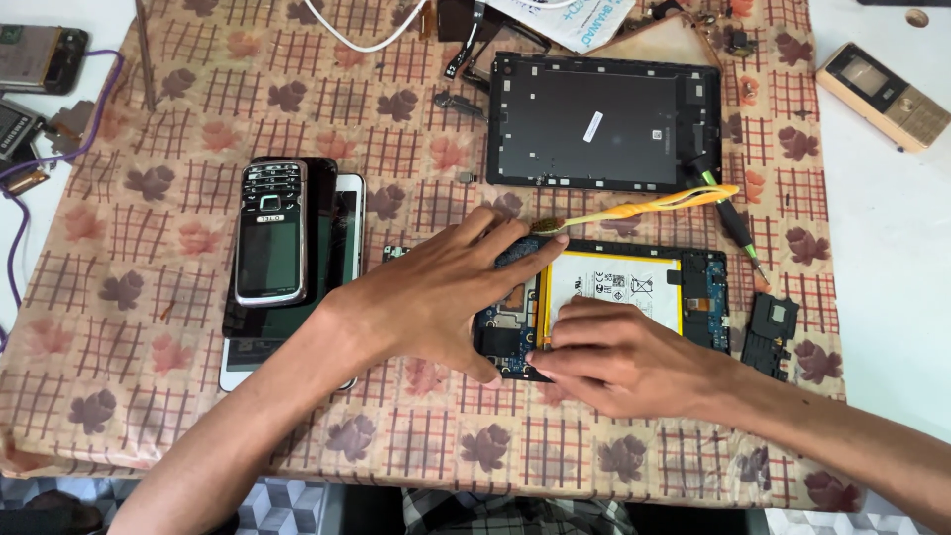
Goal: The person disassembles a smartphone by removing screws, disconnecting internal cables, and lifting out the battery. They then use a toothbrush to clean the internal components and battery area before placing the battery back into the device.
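Observation:
An opened tablet [634,287], with a white battery framed in yellow and blue circuit boards at both ends, lies in the middle of the table. My left hand [441,292] rests flat over its left end, and the fingertips touch the bristle end of a yellow-orange toothbrush [654,206]. My right hand [619,352] presses its fingertips on the tablet's lower left edge, beside a small flat connector. The tablet's black back cover [599,124] lies just behind.
A stack of phones [287,248] lies to the left, with a grey keypad phone on top. A green-tipped screwdriver [733,223] and a small black part [771,332] lie to the right. A gold keypad phone [882,94] sits at the far right, and cables and phone parts at the far left.

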